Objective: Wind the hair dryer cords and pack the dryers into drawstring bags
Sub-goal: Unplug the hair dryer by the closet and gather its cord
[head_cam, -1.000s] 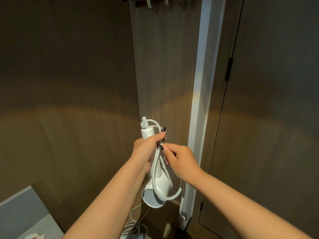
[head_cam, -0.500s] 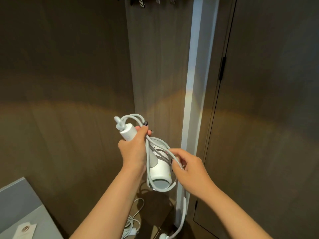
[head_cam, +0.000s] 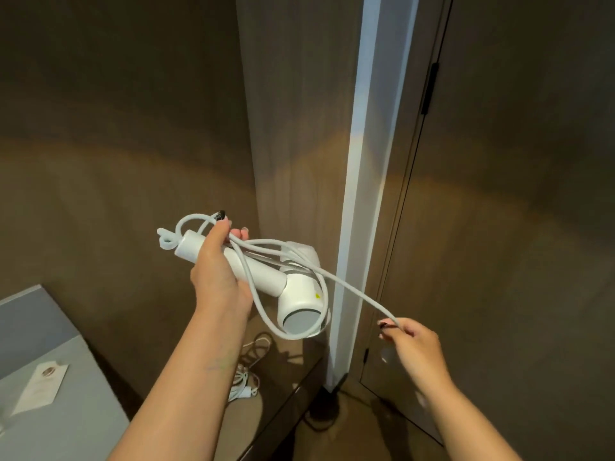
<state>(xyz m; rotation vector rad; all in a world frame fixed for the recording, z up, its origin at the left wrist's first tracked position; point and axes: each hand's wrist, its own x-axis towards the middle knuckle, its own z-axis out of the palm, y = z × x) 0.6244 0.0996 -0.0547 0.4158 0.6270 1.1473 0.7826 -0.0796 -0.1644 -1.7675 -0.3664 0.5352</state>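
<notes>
A white hair dryer is held in the air, its handle pointing up-left and its round head down-right. My left hand grips the handle together with loops of the white cord. One loop hangs round the dryer's head. My right hand pinches the cord lower right, pulling a straight stretch away from the dryer. No drawstring bag is in view.
Another white cord with a plug lies on the dark wooden shelf below. A grey surface with a paper card is at lower left. A white post and wardrobe door stand close ahead.
The dryer has tilted from nearly upright to slanted, head to the right. My right hand has slid away down-right along the cord, drawing it taut.
</notes>
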